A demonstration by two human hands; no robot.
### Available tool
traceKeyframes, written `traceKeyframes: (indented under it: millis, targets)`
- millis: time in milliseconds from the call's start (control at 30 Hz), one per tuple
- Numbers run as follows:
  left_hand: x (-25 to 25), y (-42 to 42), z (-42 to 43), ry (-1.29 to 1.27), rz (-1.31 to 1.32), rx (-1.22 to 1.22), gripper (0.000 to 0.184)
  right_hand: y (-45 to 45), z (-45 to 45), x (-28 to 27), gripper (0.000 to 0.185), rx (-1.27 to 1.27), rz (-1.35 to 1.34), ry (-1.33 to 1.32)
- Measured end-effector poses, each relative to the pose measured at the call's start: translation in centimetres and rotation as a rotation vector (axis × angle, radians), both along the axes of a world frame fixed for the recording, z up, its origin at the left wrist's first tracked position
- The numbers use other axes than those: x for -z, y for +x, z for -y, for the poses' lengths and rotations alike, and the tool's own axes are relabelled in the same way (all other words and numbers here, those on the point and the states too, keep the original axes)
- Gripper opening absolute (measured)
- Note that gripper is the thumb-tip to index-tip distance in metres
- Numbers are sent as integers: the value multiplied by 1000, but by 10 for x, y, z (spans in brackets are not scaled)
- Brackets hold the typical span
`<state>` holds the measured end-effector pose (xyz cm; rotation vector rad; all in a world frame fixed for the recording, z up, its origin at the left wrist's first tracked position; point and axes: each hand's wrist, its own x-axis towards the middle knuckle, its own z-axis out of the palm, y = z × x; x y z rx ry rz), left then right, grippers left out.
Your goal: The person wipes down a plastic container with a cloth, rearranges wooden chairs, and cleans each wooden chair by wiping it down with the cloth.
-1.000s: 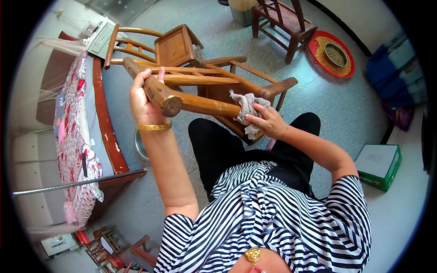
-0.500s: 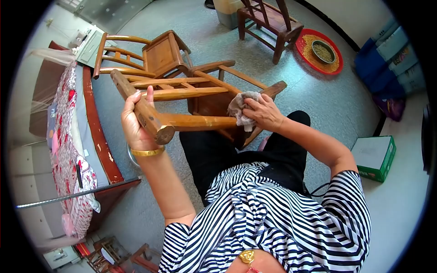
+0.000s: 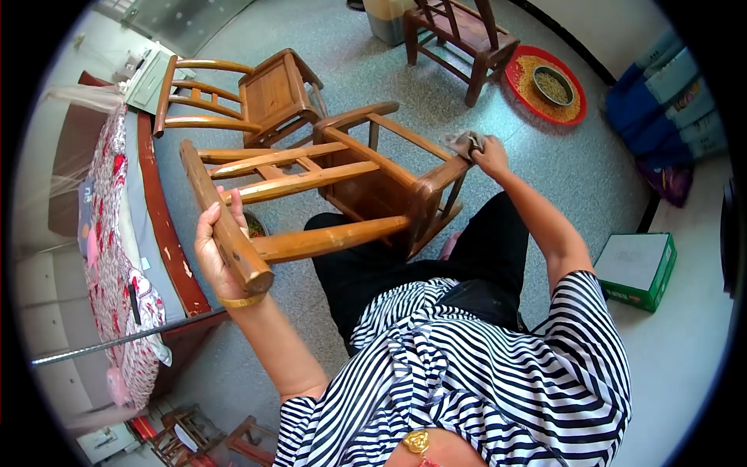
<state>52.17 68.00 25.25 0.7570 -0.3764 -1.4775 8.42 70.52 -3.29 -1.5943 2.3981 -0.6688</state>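
A wooden chair [image 3: 334,237] lies tilted across in front of my knees, its back pointing left and its legs to the right. My left hand [image 3: 222,241] is wrapped round the top rail of the chair back, with a finger showing between the slats. At the far end of a chair leg, my right hand [image 3: 490,158] presses a crumpled grey cloth [image 3: 464,143] around the wood. Part of the cloth is covered by my fingers.
A second wooden chair [image 3: 274,97] lies beyond, and a darker chair [image 3: 459,43] stands at the back. Near it is a red tray [image 3: 576,111] of grain holding a metal bowl [image 3: 552,86]. A bed [image 3: 117,257] is at left; a green box [image 3: 638,268] sits right.
My right hand has moved the cloth up and right, from the back post near the seat to the leg's end. My left hand and the chair back have shifted slightly left and down.
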Motion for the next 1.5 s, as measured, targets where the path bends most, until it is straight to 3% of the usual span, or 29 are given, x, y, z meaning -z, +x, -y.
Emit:
traceKeyframes:
  millis: [67, 133, 167, 267, 400, 467, 533, 667, 700, 767, 800, 933, 1100, 1133, 1200, 1267, 1333, 1400, 1500]
  targets:
    - [-5, -9, -12, 21, -9, -18, 39, 10, 1, -1, 34, 17, 32, 20]
    - [-4, -13, -18, -21, -19, -8, 40, 47, -9, -14, 34, -70, 281, -72]
    - [-5, -17, -19, -12, 64, -8, 49, 67, -18, -23, 34, -102, 289, -156]
    - [-5, -15, -20, -50, 82, 38, 48, 121, -48, -57, 34, -236, 372, -336]
    - [-4, -11, -18, -52, 81, 45, 48, 129, -74, -83, 36, -473, 415, -308]
    - [3, -1, -15, -84, -27, 84, 44, 113, -76, -74, 36, -575, 296, -361]
    - [4, 2, -15, -77, -38, 81, 45, 93, -64, -58, 35, -410, 405, -399]
    - [6, 4, -18, -77, -17, 86, 47, 45, -60, -22, 31, -245, -34, -243]
    - [10, 9, -18, -78, 20, 105, 50, 43, -56, -20, 31, -253, -34, -246]
    - [3, -9, -27, -70, 104, 78, 52, 47, -46, -27, 31, -191, 147, 91]
    - [0, -18, -32, -63, 187, 61, 53, 55, -43, -32, 31, -202, 151, 85]
    - [1, -23, -45, -75, 334, 117, 61, 131, -31, -130, 36, -580, 784, -186]
    - [4, -32, -60, -75, 434, 127, 50, 219, -10, -214, 39, -957, 610, -657]
    - [9, -33, -63, -80, 251, 116, 49, 233, -8, -228, 43, -1001, 576, -710]
    - [23, -33, -70, -25, 148, 45, 38, 257, 1, -241, 50, -1118, 536, -765]
    - [14, -37, -74, -44, 159, 37, 36, 266, 5, -224, 49, -1093, 551, -784]
    - [8, -37, -74, -46, 382, 55, 36, 260, 6, -200, 45, -1108, 285, -682]
    - [11, -34, -75, -31, 429, 55, 37, 247, 8, -165, 34, -1058, 91, -828]
    - [21, -29, -73, 4, 588, 65, 43, 212, 0, -115, 26, -954, -54, -624]
